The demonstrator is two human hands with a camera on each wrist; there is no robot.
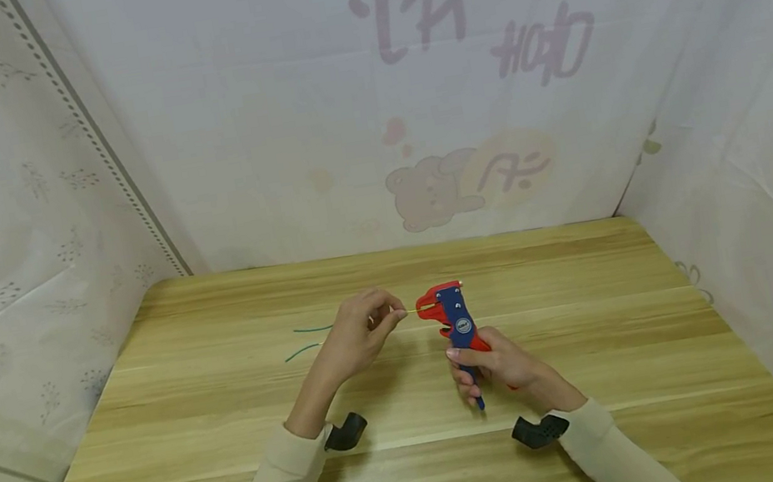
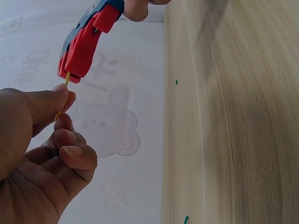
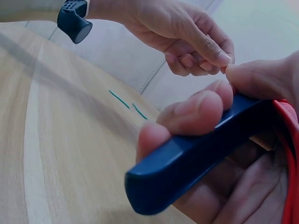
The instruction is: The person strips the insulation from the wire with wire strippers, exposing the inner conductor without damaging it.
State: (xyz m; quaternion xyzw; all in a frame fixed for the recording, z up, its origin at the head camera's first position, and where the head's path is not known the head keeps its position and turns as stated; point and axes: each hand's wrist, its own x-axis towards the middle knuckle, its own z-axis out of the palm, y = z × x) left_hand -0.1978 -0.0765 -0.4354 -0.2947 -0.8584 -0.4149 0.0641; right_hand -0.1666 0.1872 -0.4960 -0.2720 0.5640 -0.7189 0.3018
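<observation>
My right hand point(image 1: 492, 361) grips the handles of a red and blue wire stripper point(image 1: 458, 322), its red jaws turned left above the table. In the right wrist view, fingers curl around the blue handle point(image 3: 173, 172). Between thumb and forefinger, my left hand point(image 1: 359, 334) pinches a thin yellow wire point(image 1: 411, 311). The wire's far end enters the tool's red jaws, as the left wrist view shows at the yellow wire point(image 2: 67, 78). Whether the jaws bite on it I cannot tell. Two green wires point(image 1: 313, 329) lie on the table left of my left hand.
The wooden table point(image 1: 423, 471) runs back to a printed cloth wall point(image 1: 268, 167), with more cloth at both sides. A tiny green scrap point(image 2: 176, 82) lies on the tabletop in the left wrist view. Black wrist devices point(image 1: 347, 432) sit at both sleeves.
</observation>
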